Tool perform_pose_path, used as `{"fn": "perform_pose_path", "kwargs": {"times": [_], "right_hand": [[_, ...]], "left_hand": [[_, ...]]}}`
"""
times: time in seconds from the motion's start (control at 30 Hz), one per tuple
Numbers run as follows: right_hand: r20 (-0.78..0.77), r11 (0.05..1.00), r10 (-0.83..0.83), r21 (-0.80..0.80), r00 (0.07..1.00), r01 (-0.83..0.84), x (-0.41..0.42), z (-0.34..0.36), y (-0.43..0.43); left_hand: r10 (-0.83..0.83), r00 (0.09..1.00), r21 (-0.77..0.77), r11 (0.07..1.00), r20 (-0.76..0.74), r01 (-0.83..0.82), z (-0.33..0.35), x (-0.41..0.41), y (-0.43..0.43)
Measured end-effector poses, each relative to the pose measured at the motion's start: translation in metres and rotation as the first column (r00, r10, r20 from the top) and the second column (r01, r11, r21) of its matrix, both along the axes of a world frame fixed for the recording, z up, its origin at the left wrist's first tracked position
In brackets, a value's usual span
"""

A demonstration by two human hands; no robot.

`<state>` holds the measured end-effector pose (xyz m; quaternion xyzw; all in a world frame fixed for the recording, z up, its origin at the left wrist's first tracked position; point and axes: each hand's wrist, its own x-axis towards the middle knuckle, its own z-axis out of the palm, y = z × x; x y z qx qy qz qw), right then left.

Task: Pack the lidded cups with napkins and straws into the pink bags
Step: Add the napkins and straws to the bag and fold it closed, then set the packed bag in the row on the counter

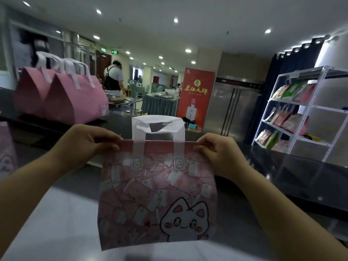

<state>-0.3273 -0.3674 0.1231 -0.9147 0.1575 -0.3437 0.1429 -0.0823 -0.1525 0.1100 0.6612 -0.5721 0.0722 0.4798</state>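
1. In the middle of the head view, a pink bag (158, 194) hangs upright in the air above the dark table (282, 176), with its flat printed front facing the camera.
2. The left hand (88, 144) pinches the bag's top left corner. Its fingers (111, 142) are curled over the folded rim, and whatever lies behind the rim is hidden.
3. The right hand (216, 153) pinches the top right corner in the same way, fingers bent down over the rim.
4. White handles (158, 125) stand up from the rim between the two hands. The rear one is mostly covered by the front one.
5. A white cat print (185, 223) sits low on the right of the bag's front. The bag's mouth is held nearly flat, so its inside cannot be seen.
6. The bag's bottom edge overlaps a pale surface (56, 223) that is too washed out to identify.
7. At the far left, two more pink bags (62, 98) stand side by side on the table with their white handles up. Their contents are hidden.
8. A sliver of another pink bag (5, 157) is cut off by the left edge.
9. To the right, a white shelf rack (301, 113) holding coloured bags runs out of frame.
10. A red banner (195, 95) and a person (114, 76) with their back turned stand far behind, small and soft.
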Motion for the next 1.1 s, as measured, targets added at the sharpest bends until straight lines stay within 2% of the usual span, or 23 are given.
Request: {"fn": "perform_pose_path", "kwargs": {"times": [0.17, 0.3, 0.4, 0.53, 0.63, 0.73, 0.8, 0.9, 1.1], "right_hand": [[0.095, 0.999, 0.037, 0.022, 0.995, -0.040, 0.057, 0.029, -0.001], [0.168, 0.997, 0.068, 0.021, 0.984, -0.072, 0.113, 0.052, 0.007], [0.253, 0.998, 0.066, -0.004, 0.965, -0.067, 0.157, 0.068, 0.013], [0.300, 0.995, 0.006, -0.094, 0.954, 0.023, 0.213, 0.084, 0.019], [0.341, 0.982, -0.053, -0.155, 0.939, 0.112, 0.248, 0.091, 0.025], [0.390, 0.949, -0.126, -0.221, 0.912, 0.225, 0.280, 0.092, 0.030], [0.415, 0.923, -0.183, -0.239, 0.892, 0.300, 0.299, 0.090, 0.034], [0.443, 0.870, -0.279, -0.259, 0.852, 0.419, 0.325, 0.083, 0.037], [0.438, 0.771, -0.494, -0.180, 0.751, 0.611, 0.379, 0.053, 0.037]], "left_hand": [[-0.021, 1.000, 0.041, 0.999, 0.013, 0.020, 0.027, 0.055, 0.010], [0.056, 0.992, 0.014, 0.998, 0.116, -0.058, 0.047, 0.115, 0.011], [0.059, 0.978, -0.021, 0.998, 0.198, -0.056, 0.066, 0.161, 0.008], [0.013, 0.986, -0.038, 0.999, 0.166, -0.006, 0.087, 0.226, 0.000], [0.086, 0.947, -0.093, 0.994, 0.309, -0.060, 0.092, 0.268, -0.008], [0.084, 0.933, -0.149, 0.988, 0.351, -0.033, 0.089, 0.298, -0.016], [0.087, 0.936, -0.143, 0.989, 0.342, -0.040, 0.083, 0.310, -0.023], [-0.038, 0.961, -0.081, 0.995, 0.272, 0.062, 0.070, 0.319, -0.035], [-0.184, 0.976, 0.056, 0.982, 0.115, 0.178, 0.041, 0.317, -0.066]]}}
